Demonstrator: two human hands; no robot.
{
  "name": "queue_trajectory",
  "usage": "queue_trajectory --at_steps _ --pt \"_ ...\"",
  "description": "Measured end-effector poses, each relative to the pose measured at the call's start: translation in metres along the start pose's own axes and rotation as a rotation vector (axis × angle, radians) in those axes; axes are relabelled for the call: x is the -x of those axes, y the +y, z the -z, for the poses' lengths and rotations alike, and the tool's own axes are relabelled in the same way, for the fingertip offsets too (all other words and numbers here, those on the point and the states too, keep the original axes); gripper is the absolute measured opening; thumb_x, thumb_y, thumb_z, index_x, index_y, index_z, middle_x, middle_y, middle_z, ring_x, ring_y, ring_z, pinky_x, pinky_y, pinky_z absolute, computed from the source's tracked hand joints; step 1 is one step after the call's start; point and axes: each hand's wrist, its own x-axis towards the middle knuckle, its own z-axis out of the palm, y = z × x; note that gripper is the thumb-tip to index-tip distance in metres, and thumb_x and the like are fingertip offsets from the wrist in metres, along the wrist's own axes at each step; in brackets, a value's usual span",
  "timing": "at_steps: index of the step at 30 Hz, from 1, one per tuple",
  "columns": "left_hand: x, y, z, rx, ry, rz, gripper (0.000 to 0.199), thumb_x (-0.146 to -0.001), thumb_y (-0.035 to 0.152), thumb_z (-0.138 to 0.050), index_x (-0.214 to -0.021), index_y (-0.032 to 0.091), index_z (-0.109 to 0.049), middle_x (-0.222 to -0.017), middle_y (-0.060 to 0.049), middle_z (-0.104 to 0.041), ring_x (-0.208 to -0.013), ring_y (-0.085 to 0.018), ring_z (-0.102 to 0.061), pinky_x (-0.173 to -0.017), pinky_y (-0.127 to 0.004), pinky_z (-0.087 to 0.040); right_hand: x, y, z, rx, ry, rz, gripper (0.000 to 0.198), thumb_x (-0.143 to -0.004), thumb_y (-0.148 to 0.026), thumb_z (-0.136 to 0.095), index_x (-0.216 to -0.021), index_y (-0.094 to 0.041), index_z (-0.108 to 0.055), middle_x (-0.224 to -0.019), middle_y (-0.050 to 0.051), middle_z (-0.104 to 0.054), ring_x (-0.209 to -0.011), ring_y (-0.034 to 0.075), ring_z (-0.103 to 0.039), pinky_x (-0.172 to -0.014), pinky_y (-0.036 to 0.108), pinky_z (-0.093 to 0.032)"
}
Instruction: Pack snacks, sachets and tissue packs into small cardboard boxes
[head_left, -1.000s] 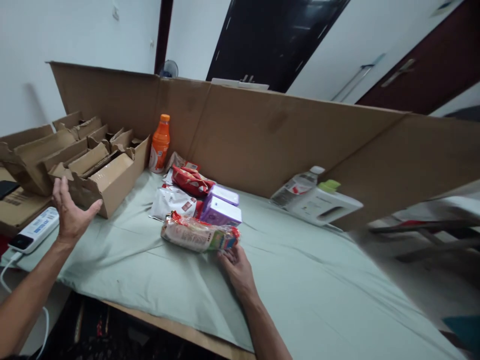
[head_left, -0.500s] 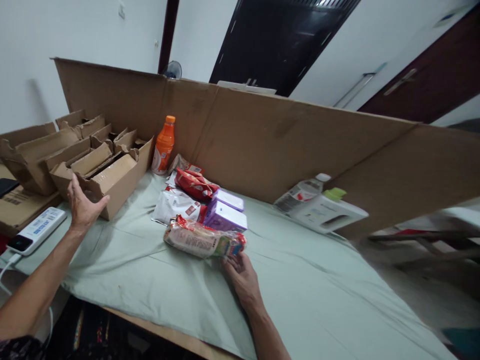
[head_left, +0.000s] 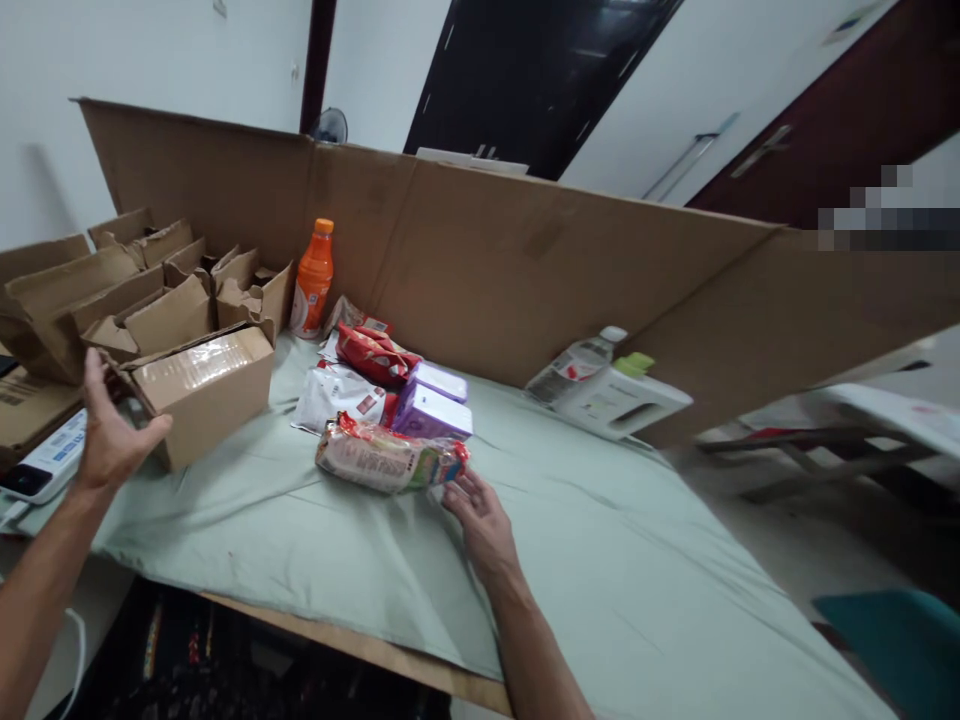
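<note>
My left hand (head_left: 112, 440) is at the left end of a long cardboard box (head_left: 217, 405), its fingers on the far side and its thumb over the near corner. The box sits at an angle in front of other cardboard boxes (head_left: 169, 315). Its top shows shiny tape. My right hand (head_left: 484, 515) has loosely bent, parted fingers at the right end of a red-and-clear plastic food packet (head_left: 375, 460). The packet lies on the green cloth. Behind it are purple-and-white boxes (head_left: 433, 412), a white pouch (head_left: 337, 397) and a red packet (head_left: 375, 353).
An orange bottle (head_left: 312, 280) stands beside the boxes. A clear bottle (head_left: 574, 367) and a white jug (head_left: 626, 402) with a green cap lean by the cardboard wall (head_left: 480, 255). A white power bank (head_left: 56, 460) with a cable lies at the left.
The front cardboard box has shifted left and toward me with my left hand, opening a gap to the boxes behind. My right hand has moved slightly right along the packet's end. The view has turned.
</note>
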Motion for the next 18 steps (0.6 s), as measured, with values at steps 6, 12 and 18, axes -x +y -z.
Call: queue_trajectory --at_steps 6,12,18 --pt "0.022 -0.01 0.026 0.213 -0.131 0.035 0.113 -0.085 0.052 -0.072 -0.166 0.032 0.005 -0.17 -0.015 -0.028 -0.149 -0.043 -0.042 -0.121 -0.061 -0.039 0.016 -0.09 0.009 0.323 0.031 0.419 0.065 -0.084 -0.053 -0.073 -0.14 -0.026 -0.058 -0.145 0.015 -0.062 -0.133 0.032 -0.058 -0.102 0.051 -0.052" --pt "0.028 0.0 0.039 0.193 -0.417 0.01 0.111 -0.087 0.059 -0.07 -0.167 0.032 0.002 -0.174 -0.016 -0.016 -0.157 -0.048 -0.022 -0.122 -0.067 -0.031 0.005 -0.16 -0.046 1.094 -0.561 0.705 0.066 -0.084 -0.035 -0.073 -0.147 -0.021 -0.057 -0.146 0.017 -0.063 -0.131 0.034 -0.059 -0.104 0.049 -0.045" --pt "0.036 0.001 0.059 0.222 -0.507 -0.045 0.108 -0.088 0.058 -0.069 -0.168 0.034 -0.001 -0.174 -0.014 -0.022 -0.155 -0.046 -0.03 -0.122 -0.064 -0.032 0.003 -0.177 -0.078 1.542 -0.734 0.552 0.024 -0.09 -0.012 -0.056 -0.09 -0.019 -0.079 -0.094 0.011 -0.08 -0.09 0.023 -0.071 -0.073 0.032 -0.037"
